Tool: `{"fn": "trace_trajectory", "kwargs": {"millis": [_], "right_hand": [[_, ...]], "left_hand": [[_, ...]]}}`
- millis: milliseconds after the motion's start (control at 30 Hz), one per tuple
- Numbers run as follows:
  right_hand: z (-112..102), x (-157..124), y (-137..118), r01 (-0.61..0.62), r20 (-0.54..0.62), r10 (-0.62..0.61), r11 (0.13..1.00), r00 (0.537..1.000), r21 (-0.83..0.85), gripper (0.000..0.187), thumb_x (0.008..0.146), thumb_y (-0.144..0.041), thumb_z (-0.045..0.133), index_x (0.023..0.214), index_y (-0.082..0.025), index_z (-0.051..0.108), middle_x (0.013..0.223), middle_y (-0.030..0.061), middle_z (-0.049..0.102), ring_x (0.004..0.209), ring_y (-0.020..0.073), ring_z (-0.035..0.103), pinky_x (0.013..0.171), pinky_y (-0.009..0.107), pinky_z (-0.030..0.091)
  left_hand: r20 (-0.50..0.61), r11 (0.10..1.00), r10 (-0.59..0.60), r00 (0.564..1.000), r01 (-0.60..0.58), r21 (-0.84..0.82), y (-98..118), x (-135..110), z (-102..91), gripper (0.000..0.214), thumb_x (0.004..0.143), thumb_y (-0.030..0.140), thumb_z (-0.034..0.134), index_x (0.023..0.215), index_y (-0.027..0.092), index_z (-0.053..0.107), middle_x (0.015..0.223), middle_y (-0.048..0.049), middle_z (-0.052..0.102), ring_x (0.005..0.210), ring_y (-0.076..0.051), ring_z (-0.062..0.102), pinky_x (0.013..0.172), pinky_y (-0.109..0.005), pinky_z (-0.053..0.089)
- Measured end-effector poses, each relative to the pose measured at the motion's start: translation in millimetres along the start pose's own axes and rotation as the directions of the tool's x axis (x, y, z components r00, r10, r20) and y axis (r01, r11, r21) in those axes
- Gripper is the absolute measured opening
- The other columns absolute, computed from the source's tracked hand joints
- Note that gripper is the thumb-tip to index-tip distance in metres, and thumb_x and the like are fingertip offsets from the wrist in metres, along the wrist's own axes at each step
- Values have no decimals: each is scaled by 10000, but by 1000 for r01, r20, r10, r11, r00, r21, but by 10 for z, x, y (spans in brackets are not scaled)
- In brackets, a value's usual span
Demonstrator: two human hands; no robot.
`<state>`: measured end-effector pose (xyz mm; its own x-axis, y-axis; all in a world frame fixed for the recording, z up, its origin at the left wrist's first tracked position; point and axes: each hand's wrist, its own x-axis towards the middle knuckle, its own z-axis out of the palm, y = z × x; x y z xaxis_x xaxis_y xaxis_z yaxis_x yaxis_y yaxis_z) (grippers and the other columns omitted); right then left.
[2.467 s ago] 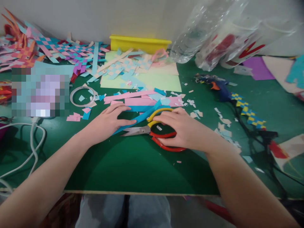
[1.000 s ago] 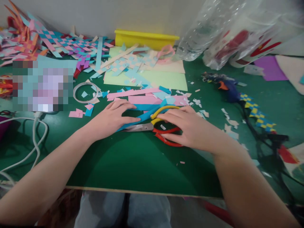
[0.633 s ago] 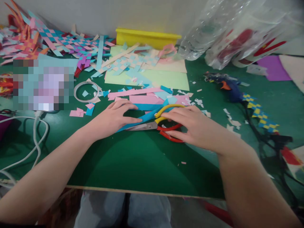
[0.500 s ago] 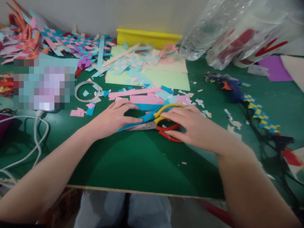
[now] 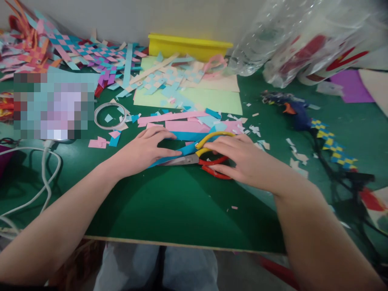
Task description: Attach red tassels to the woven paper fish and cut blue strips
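My left hand (image 5: 148,151) lies curved over blue paper, its thumb pressing a blue paper strip (image 5: 190,148). My right hand (image 5: 242,159) is wrapped around the handles of a pair of scissors (image 5: 214,161), with yellow and red grips. The scissor blades point left, partly against the blue strip, and their tips reach under or beside my left hand. Behind both hands, a pink paper strip (image 5: 172,118) and a wider pink piece (image 5: 184,126) lie on the green tabletop (image 5: 169,206).
A roll of tape (image 5: 109,116) lies to the left, near a blurred-out device with a white cable (image 5: 45,178). Woven paper strips (image 5: 75,46) pile at the back left. Green paper sheets (image 5: 188,99) sit behind the scraps. A glue gun (image 5: 298,115) rests at right.
Both hands keep nearly the same pose on the blue strip and scissors. The view has shifted very slightly.
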<state>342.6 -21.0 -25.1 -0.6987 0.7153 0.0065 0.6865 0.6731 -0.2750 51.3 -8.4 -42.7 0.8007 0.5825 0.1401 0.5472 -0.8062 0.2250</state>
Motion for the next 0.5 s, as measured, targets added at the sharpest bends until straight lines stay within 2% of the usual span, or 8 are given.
{"fn": "trace_trajectory", "kwargs": {"millis": [267,500], "right_hand": [[-41,9,-79,-32,47,31,999,998,19,369,886,-452,518,1195,-254,561,1168,71,640,1101,296,560,901,461,409],[-20,36,-128,-5,43,5,1000,999,1,387,906,-473,488,1201,-229,537,1190,86,628,1095,285,560,915,443,389]], "left_hand": [[12,1000,-6,1000,6,5,0,2,-7,402,939,140,453,1248,355,593,1376,-71,448,1334,-284,305,1073,-514,323],[10,1000,-3,1000,3,17,-6,0,6,423,928,122,468,1260,357,582,1374,-63,440,1327,-279,310,1082,-501,317]]}}
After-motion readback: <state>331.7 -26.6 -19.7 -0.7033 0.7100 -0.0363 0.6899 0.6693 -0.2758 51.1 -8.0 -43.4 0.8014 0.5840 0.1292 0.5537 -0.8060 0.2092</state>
